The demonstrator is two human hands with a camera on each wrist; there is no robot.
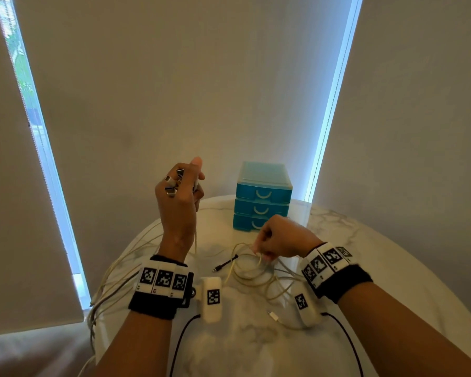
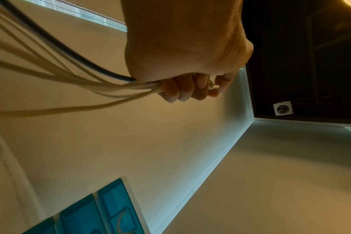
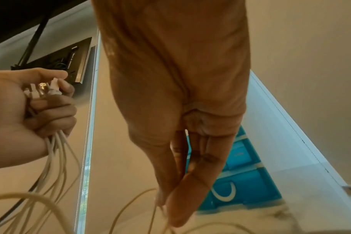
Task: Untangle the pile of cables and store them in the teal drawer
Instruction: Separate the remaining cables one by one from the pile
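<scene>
— What's in your left hand [image 2: 190, 76]?

— My fingers [image 2: 182, 90] curl round a bundle of cream cables [image 2: 74, 79] and one black cable [image 2: 66, 45], metal plug tips poking out by my thumb.

— And below?

— The teal drawers [image 2: 102, 210], all pushed in.

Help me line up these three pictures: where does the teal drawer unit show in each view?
Head: teal drawer unit stands centre, behind the right hand.
Left wrist: bottom left corner, seen tilted.
Right wrist: lower right, partly behind the fingers.
Shared landmark: the left hand's cable bundle.
</scene>
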